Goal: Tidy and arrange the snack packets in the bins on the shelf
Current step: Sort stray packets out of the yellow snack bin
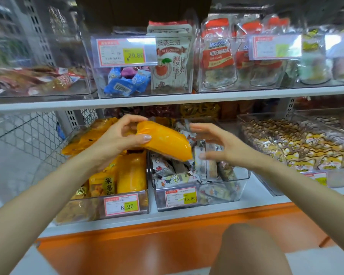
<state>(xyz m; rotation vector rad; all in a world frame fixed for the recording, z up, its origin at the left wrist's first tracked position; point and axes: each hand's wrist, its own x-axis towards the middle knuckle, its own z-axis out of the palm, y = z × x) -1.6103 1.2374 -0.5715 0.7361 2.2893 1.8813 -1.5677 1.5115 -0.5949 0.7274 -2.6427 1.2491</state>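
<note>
My left hand (pixel 123 135) grips the left end of an orange snack packet (pixel 165 142), holding it tilted above the lower shelf's bins. More orange and yellow packets fill the clear bin (pixel 127 205) below it, tagged 8.90. My right hand (pixel 216 144) hovers open, fingers spread, just right of the packet and above the neighbouring clear bin (pixel 240 187) of small white wrapped snacks, tagged 15.80. It touches nothing that I can see.
A bin of fox-print packets (pixel 298 149) stands at the right. The upper shelf (pixel 187 98) carries clear bins with blue candies, a cherry-print bag (pixel 172 62) and red-topped bags (pixel 218 54). Wire mesh (pixel 24 133) stands at the left. An orange base (pixel 147 235) and my knee (pixel 248 253) are below.
</note>
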